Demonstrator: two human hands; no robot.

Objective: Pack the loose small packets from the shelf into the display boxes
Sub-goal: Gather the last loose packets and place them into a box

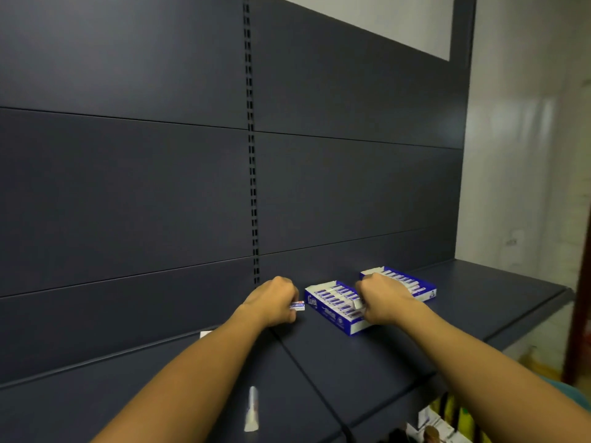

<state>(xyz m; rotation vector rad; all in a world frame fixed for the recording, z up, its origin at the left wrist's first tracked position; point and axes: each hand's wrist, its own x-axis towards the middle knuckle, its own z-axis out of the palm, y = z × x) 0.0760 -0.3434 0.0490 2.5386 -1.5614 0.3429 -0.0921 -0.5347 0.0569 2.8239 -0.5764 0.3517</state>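
Observation:
Two blue-and-white display boxes stand open on the dark shelf (351,356). The near display box (329,306) holds rows of small blue packets; the far display box (415,284) sits behind it to the right. My left hand (273,303) grips a small white-and-blue packet (297,306) just left of the near box. My right hand (383,297) is curled over the near box's right end, pinching a small white packet (358,303) at its fingertips.
A white torn wrapper piece (252,410) lies on the shelf near its front edge. A white scrap (206,334) peeks out behind my left forearm. The dark back panel rises right behind the boxes. Goods on a lower shelf (441,423) show at the bottom right.

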